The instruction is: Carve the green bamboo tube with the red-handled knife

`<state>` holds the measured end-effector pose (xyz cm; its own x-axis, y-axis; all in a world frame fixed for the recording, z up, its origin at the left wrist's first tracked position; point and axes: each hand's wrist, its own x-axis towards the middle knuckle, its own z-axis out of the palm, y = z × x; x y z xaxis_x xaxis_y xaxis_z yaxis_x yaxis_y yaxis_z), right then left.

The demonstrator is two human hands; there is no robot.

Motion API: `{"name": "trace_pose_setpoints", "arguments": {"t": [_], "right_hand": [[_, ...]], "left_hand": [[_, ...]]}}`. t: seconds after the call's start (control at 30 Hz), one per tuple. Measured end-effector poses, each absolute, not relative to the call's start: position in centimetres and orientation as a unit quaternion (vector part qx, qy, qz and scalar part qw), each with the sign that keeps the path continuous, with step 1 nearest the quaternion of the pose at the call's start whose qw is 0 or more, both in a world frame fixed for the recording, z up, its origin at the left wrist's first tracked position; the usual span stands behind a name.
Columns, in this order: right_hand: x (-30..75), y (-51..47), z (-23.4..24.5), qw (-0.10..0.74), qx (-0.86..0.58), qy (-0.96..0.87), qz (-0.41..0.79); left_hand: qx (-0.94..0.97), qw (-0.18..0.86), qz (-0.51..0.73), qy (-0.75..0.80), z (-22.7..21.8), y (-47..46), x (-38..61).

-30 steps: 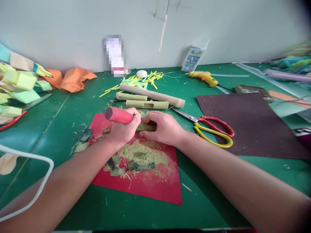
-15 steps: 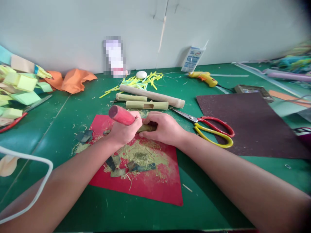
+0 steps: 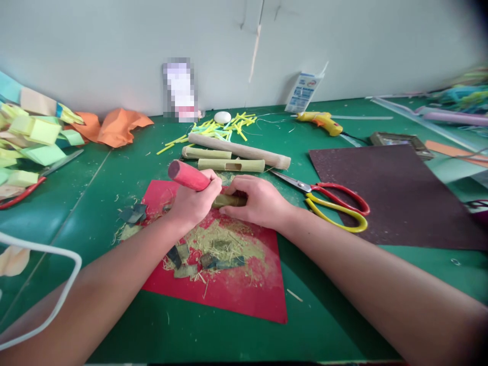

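Note:
My left hand (image 3: 196, 201) is closed around a thick red handle (image 3: 189, 175) that leans up and to the left; the tool's working end is hidden by the fingers. Close by, my right hand (image 3: 259, 201) grips a short bamboo tube (image 3: 229, 201) from its right side, fingers over the top and thumb along the near side. The tube lies over a red sheet (image 3: 244, 302), among pale bamboo shavings (image 3: 229, 239) and several dark flat scraps (image 3: 209, 262). Just beyond the hands rests another bamboo tube (image 3: 213, 164) with a rectangular opening cut in it.
Scissors (image 3: 316, 190) lie right of my right hand, partly on a dark brown sheet (image 3: 392, 198). Behind are a wooden stick (image 3: 240, 149), yellow-green strips (image 3: 213, 127) and a yellow glue gun (image 3: 320, 123). Folded papers (image 3: 38, 132) and orange paper (image 3: 118, 127) sit at left.
The red handle and my left hand have shifted slightly left, baring a bit more of the bamboo tube. My right hand stays in place on the tube.

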<state>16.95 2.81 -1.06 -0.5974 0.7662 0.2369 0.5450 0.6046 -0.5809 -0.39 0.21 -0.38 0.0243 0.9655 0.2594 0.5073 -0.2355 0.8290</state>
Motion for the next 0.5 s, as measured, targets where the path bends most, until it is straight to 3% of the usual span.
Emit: {"name": "trace_pose_setpoints", "arguments": {"t": [0.3, 0.5], "right_hand": [[16.88, 2.75, -1.06, 0.245, -0.374, -0.864, 0.231], [17.02, 2.88, -1.02, 0.238, -0.368, -0.869, 0.23]], "left_hand": [[0.694, 0.252, 0.369, 0.565, 0.2, 0.23, -0.42], [0.712, 0.316, 0.361, 0.512, -0.03, -0.38, -0.8]]}}
